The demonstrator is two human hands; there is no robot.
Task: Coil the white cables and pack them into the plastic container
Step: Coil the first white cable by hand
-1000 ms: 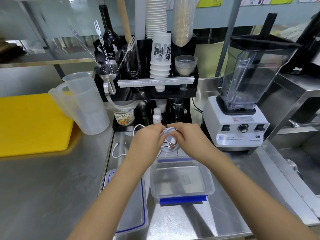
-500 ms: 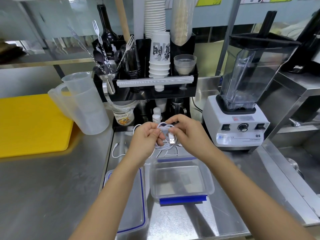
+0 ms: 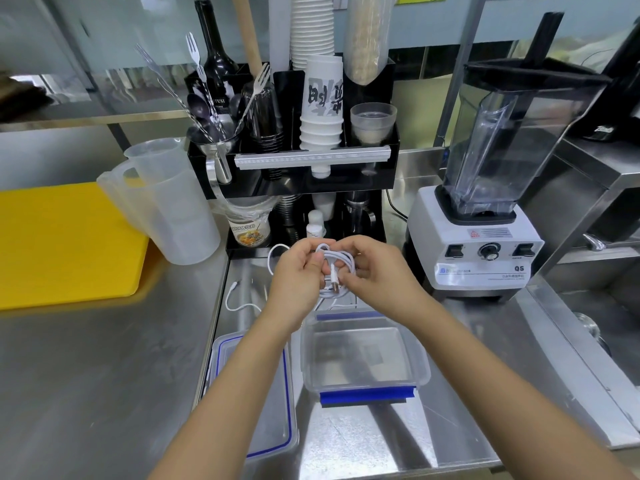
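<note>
Above the far edge of the plastic container (image 3: 363,358), the left hand (image 3: 298,278) and right hand (image 3: 374,271) both pinch a coiled white cable (image 3: 337,271). A second white cable (image 3: 239,303) lies left of the container on the desk (image 3: 104,375), beside its lid (image 3: 270,410)

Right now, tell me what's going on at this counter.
A person is coiling a white cable with both hands above the steel counter. The left hand and the right hand each grip the bundle, its plug hanging in the middle. The clear plastic container sits open just below the hands, with nothing packed in it. Its lid lies to its left. Another white cable lies loose on the counter.
</note>
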